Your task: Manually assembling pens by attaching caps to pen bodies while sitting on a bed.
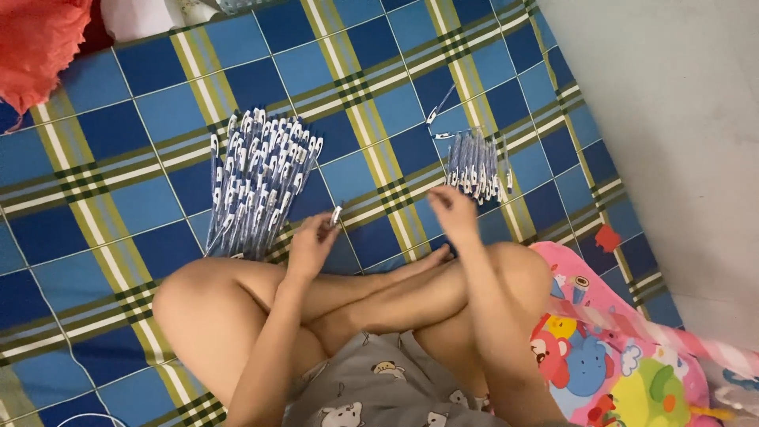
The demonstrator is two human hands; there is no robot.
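While the left hand (310, 241) pinches one small blue-and-white plastic pen (336, 215), the right hand (452, 207), grip loosely curled and empty, is held beside the smaller pen bundle (477, 166). Alignment is best kept with the large pile (257, 186).

Too small to tell apart: single pens in the large pile (257, 186) and the smaller pile (477, 164); blurred, the small clip in the left hand (310, 243); cut by the edge, the red cloth (39, 47).

Left hand (310, 241) pinching pen (336, 214), right hand (453, 210) beside small pen pile (477, 164)
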